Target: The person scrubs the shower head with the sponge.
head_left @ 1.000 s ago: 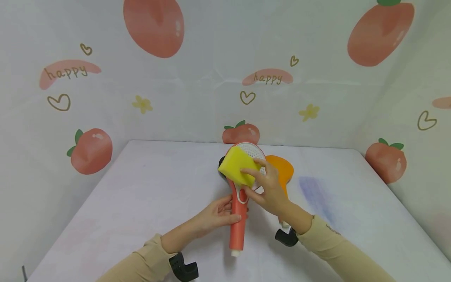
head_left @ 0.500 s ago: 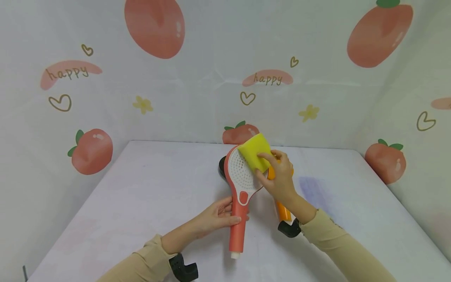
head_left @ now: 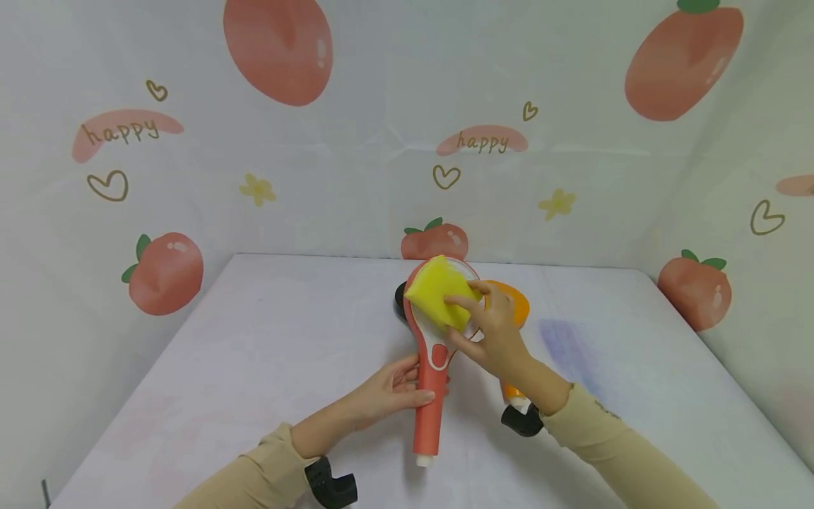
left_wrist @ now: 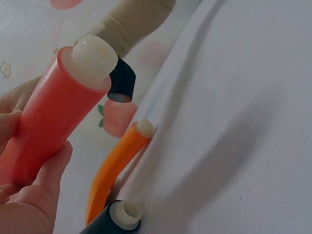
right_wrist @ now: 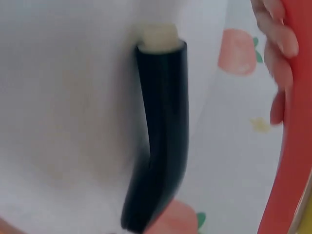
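Left hand [head_left: 384, 394] grasps the handle of a red-and-white plastic shower head [head_left: 439, 355], held up mid-scene over the white cloth-covered table [head_left: 280, 339] — handle end near, round face at the far end. Right hand [head_left: 496, 336] pinches a square yellow foam sponge [head_left: 439, 297] with thumb and fingers, against that white face. I see an orange, round-headed tool with a pale-tipped handle [head_left: 516, 304] lying just right, partly behind the right hand — and a bent black pale-tipped handle [right_wrist: 165, 102] lying on the table too.
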`<state>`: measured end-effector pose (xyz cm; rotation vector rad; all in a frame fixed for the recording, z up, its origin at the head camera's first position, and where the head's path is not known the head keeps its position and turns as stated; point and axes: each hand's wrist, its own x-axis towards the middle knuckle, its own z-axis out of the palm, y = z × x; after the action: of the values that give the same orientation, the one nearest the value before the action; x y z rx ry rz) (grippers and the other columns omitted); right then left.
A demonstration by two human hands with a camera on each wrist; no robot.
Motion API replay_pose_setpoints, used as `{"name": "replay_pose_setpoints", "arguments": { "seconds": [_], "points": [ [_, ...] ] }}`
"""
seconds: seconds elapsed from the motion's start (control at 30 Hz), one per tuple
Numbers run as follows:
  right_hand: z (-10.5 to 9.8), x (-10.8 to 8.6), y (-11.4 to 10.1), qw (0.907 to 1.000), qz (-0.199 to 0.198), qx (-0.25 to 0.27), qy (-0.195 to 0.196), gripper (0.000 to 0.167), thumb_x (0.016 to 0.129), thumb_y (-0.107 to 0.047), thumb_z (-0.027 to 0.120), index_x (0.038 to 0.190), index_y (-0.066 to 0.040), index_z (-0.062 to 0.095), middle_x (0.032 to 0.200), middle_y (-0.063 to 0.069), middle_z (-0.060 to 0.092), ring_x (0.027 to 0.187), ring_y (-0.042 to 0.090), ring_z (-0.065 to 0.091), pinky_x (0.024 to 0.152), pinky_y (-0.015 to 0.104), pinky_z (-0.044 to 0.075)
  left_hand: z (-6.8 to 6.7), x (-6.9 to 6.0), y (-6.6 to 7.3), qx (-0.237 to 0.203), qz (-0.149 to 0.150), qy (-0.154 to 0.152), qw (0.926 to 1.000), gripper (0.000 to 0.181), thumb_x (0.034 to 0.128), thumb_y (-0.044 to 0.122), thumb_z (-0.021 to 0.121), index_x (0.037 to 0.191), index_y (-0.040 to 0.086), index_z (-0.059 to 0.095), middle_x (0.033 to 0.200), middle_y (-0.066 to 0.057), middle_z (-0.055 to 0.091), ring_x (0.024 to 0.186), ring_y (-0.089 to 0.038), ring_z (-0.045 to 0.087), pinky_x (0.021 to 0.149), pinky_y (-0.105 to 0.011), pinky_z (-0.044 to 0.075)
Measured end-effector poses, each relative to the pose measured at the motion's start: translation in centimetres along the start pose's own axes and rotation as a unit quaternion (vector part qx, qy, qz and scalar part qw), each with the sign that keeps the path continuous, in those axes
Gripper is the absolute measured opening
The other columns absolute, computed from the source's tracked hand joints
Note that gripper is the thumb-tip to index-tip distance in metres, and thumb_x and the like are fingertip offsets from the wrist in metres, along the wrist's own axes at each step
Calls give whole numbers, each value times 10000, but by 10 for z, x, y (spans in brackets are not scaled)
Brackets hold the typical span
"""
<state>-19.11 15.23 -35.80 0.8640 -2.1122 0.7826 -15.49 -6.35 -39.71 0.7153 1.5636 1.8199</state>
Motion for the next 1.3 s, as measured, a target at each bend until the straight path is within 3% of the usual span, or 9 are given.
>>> {"name": "replay_pose_setpoints", "arguments": {
  "seconds": [0.17, 0.27, 0.37, 0.5, 0.7, 0.83, 1.13, 1.23, 1.3],
  "points": [
    [-6, 5, 14, 9966, 731, -78, 367, 361, 721, -70, 690, 1072, -83, 608, 1128, 284, 454, 1019, 404, 432, 851, 555, 276, -1, 0, 1, -20, 4, 40, 10000, 705, 893, 163, 624, 1441, -25, 222, 1393, -327, 388, 1210, -249, 558, 956, -274, 495],
    [-7, 2, 17, 9946, 959, 39, 401, 357, 717, -56, 697, 1064, -78, 612, 1122, 280, 450, 1015, 397, 422, 856, 559, 245, -1, -1, 1, 9, 1, 77, 10000, 707, 893, 167, 624, 1442, -22, 220, 1393, -320, 395, 1205, -239, 563, 956, -282, 496],
    [-4, -4, 13, 9964, 794, 93, 275, 385, 703, -69, 715, 1072, -93, 609, 1121, 283, 452, 1036, 399, 424, 869, 548, 308, -2, -2, 0, 53, 27, 119, 9999, 694, 895, 157, 619, 1438, -26, 227, 1387, -318, 401, 1176, -192, 584, 950, -263, 498],
    [3, -12, 5, 9997, 186, 120, 65, 418, 686, -94, 716, 1088, -125, 604, 1131, 278, 464, 1067, 402, 436, 843, 554, 382, -3, -3, -1, 64, 36, 145, 9999, 675, 897, 150, 615, 1432, -30, 243, 1387, -322, 396, 1136, -114, 594, 934, -239, 502],
    [4, -14, 4, 9994, -318, 99, -48, 362, 719, -151, 682, 1072, -121, 607, 1129, 277, 461, 1066, 397, 452, 835, 555, 296, -4, -3, 0, 67, 74, 134, 9999, 683, 897, 146, 615, 1432, -39, 234, 1391, -320, 395, 1146, -116, 593, 936, -245, 502],
    [0, -9, 11, 9997, -159, -163, -2, 369, 705, -152, 698, 1061, -122, 607, 1108, 275, 479, 1047, 395, 465, 826, 551, 299, -4, -2, 1, 101, 11, 247, 9996, 699, 894, 167, 622, 1436, -34, 228, 1381, -291, 424, 1140, -113, 589, 938, -246, 501],
    [-6, -6, 27, 9953, 905, -179, 309, 359, 715, -62, 701, 1058, -76, 593, 1108, 274, 442, 1003, 385, 423, 863, 576, 248, -6, -2, 1, -11, -5, 284, 9996, 679, 891, 163, 627, 1426, -17, 251, 1381, -323, 405, 1164, -186, 592, 944, -256, 500],
    [-4, -11, 24, 9955, 913, -68, 248, 359, 711, -80, 693, 1057, -82, 599, 1112, 272, 448, 1022, 385, 425, 881, 583, 245, -6, -2, 1, -32, 53, 277, 9996, 679, 891, 172, 627, 1426, -15, 252, 1379, -335, 396, 1182, -230, 579, 939, -256, 504],
    [-2, -14, 18, 9974, 695, -35, 160, 366, 702, -100, 691, 1057, -90, 600, 1103, 275, 458, 1034, 396, 434, 882, 596, 249, -6, -2, 1, -19, 98, 297, 9995, 677, 893, 176, 626, 1423, -19, 254, 1373, -342, 396, 1201, -292, 557, 932, -256, 508]
  ]
}}
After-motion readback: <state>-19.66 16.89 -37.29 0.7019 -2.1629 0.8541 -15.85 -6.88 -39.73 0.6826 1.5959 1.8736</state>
